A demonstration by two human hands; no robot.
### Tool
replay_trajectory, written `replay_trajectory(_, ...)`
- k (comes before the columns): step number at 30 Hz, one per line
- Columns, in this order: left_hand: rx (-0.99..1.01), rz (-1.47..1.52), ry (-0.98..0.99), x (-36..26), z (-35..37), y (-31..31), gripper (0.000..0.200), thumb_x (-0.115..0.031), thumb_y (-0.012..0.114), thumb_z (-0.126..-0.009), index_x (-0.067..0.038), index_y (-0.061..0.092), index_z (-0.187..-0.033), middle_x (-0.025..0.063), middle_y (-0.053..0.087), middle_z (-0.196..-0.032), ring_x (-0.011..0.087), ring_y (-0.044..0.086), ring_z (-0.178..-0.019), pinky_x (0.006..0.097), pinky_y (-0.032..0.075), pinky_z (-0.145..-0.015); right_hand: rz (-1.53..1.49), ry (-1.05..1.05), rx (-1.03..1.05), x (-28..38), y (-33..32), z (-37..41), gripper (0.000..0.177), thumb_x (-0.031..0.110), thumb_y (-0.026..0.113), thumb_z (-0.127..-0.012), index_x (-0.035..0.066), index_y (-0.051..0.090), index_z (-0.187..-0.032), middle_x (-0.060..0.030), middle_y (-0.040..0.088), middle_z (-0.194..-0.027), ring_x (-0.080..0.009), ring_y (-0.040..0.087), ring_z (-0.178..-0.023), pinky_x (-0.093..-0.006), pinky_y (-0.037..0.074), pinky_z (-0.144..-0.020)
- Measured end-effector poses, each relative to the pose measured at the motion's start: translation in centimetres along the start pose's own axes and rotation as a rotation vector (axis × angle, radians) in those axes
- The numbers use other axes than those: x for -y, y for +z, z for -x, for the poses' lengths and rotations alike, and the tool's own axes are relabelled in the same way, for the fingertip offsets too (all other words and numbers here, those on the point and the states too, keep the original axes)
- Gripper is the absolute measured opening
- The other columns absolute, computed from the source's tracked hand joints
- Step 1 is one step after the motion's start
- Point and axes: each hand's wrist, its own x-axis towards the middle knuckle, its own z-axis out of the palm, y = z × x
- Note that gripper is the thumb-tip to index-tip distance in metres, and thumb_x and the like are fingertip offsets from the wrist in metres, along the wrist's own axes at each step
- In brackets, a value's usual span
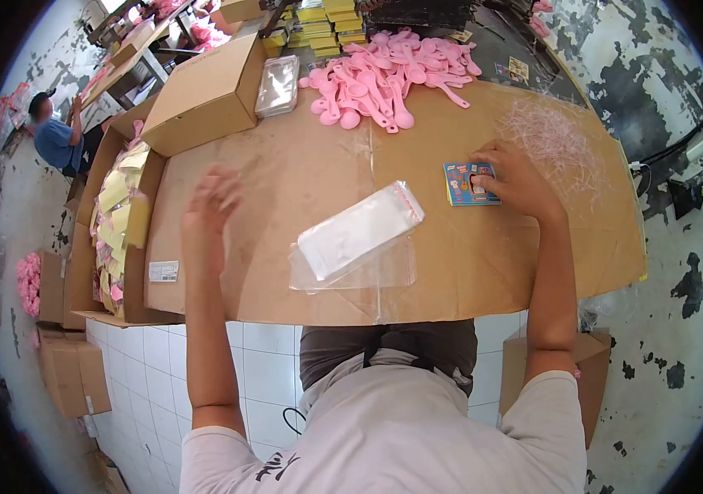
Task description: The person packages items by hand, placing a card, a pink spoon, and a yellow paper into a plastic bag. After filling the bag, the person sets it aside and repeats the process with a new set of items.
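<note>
My right hand [516, 177] is at the right of the table, its thumb on the printed face and its fingers curled over the far edge of a small stack of blue cards [460, 186]. My left hand [213, 202] hovers over the left part of the table, slightly blurred, fingers loosely apart and nothing visible in them. Between the hands lies a pile of clear plastic bags [360, 230], fanned at an angle. Left of my left hand stands an open carton [158, 160] full of yellow and pink packets [115, 193]; one packet at its near side looks blurred.
A heap of pink measuring spoons [384, 78] lies at the back, beside bundled clear bags [277, 86] and a closed cardboard box [203, 90]. Shredded filler [549, 140] spreads at the right. Yellow card stacks [318, 29] stand behind. A person [59, 140] sits far left.
</note>
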Motion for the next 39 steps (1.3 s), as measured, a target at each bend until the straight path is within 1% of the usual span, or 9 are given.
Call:
replay_trajectory(4,0.462,-0.606,-0.002,0.2,0.5,7.6,0.035,-0.019,0.071,-0.096,-0.003,0.069,-0.127,0.0058,0.071,-0.111,0.0168,0.068,-0.092,0.0316,0.055,-0.082,-0.013,-0.014,-0.052,-0.7,0.4,-0.2,0.029,0.013,0.079,-0.084,0.001,0.071,-0.109,-0.014,0.064,-0.109,-0.0319,0.061,-0.106,-0.0417,0.048,-0.095)
replay_trajectory(7,0.608,-0.96,0.176,0.5,0.7,12.7,0.029,-0.016,0.076,-0.092,-0.003,0.072,-0.118,0.0064,0.069,-0.099,0.0161,0.066,-0.083,0.0296,0.054,-0.076,-0.082,0.012,-0.088,-0.2,0.7,-0.6,0.023,0.011,0.078,-0.083,0.001,0.068,-0.102,-0.0138,0.065,-0.103,-0.0317,0.062,-0.103,-0.0421,0.047,-0.093)
replay_trajectory(10,0.678,-1.009,0.37,2.1,-0.2,14.1,0.023,-0.014,0.077,-0.09,-0.001,0.073,-0.109,0.0084,0.066,-0.091,0.0158,0.063,-0.076,0.0298,0.052,-0.072,-0.082,-0.013,-0.134,-0.7,1.1,-0.6,0.021,0.009,0.077,-0.083,0.001,0.066,-0.098,-0.0138,0.065,-0.098,-0.0318,0.062,-0.098,-0.0417,0.047,-0.091)
replay_trajectory(13,0.701,-0.939,0.084,2.0,-0.9,14.2,0.021,-0.014,0.079,-0.088,-0.001,0.073,-0.104,0.0078,0.066,-0.093,0.0154,0.062,-0.075,0.0309,0.051,-0.07,-0.1,-0.033,-0.159,-0.5,1.3,-0.5,0.018,0.008,0.076,-0.084,0.001,0.066,-0.097,-0.0127,0.065,-0.097,-0.0307,0.063,-0.095,-0.0404,0.048,-0.089)
replay_trajectory(16,0.651,-0.824,0.039,2.4,-0.5,13.6,0.018,-0.013,0.079,-0.089,-0.001,0.072,-0.1,0.0077,0.066,-0.094,0.0161,0.062,-0.075,0.0314,0.051,-0.069,-0.193,-0.03,-0.167,0.6,1.1,-0.6,0.014,0.009,0.074,-0.089,0.002,0.065,-0.097,-0.01,0.066,-0.097,-0.0257,0.063,-0.094,-0.038,0.048,-0.087)
replay_trajectory(23,0.581,-0.745,0.36,3.4,-0.1,13.6,0.005,-0.004,0.065,-0.091,0.0,0.062,-0.094,0.0077,0.067,-0.095,0.0167,0.063,-0.079,0.0293,0.049,-0.072,-0.969,0.025,0.107,3.5,3.2,0.2,0.01,0.013,0.065,-0.101,0.005,0.063,-0.106,-0.0043,0.07,-0.106,-0.0146,0.062,-0.097,-0.0321,0.05,-0.087)
replay_trajectory(29,0.501,-0.428,0.158,4.3,-0.5,12.9,0.007,-0.003,0.061,-0.094,-0.002,0.057,-0.099,0.0088,0.07,-0.096,0.0149,0.065,-0.087,0.0296,0.051,-0.08,-0.302,-0.328,0.127,5.8,7.0,-0.6,0.012,0.001,0.063,-0.094,0.005,0.066,-0.105,-0.0095,0.072,-0.106,-0.0235,0.067,-0.099,-0.0384,0.046,-0.098)
replay_trajectory(32,0.428,-0.118,-0.023,4.3,-0.9,12.9,0.012,-0.002,0.06,-0.097,-0.003,0.054,-0.108,0.0112,0.072,-0.096,0.0156,0.068,-0.088,0.03,0.053,-0.083,-0.257,-0.343,0.087,6.3,6.3,-0.5,0.016,0.0,0.064,-0.091,0.005,0.067,-0.105,-0.0089,0.072,-0.106,-0.0284,0.066,-0.097,-0.0411,0.043,-0.101)
replay_trajectory(39,0.531,0.035,-0.2,1.8,-0.4,13.6,0.045,-0.006,0.065,-0.099,0.0,0.046,-0.139,0.013,0.076,-0.096,0.0175,0.072,-0.085,0.0285,0.056,-0.08,-0.546,0.028,-0.089,6.0,6.2,-0.4,0.02,0.001,0.066,-0.092,0.002,0.064,-0.112,-0.008,0.07,-0.105,-0.02,0.066,-0.092,-0.0344,0.052,-0.084)
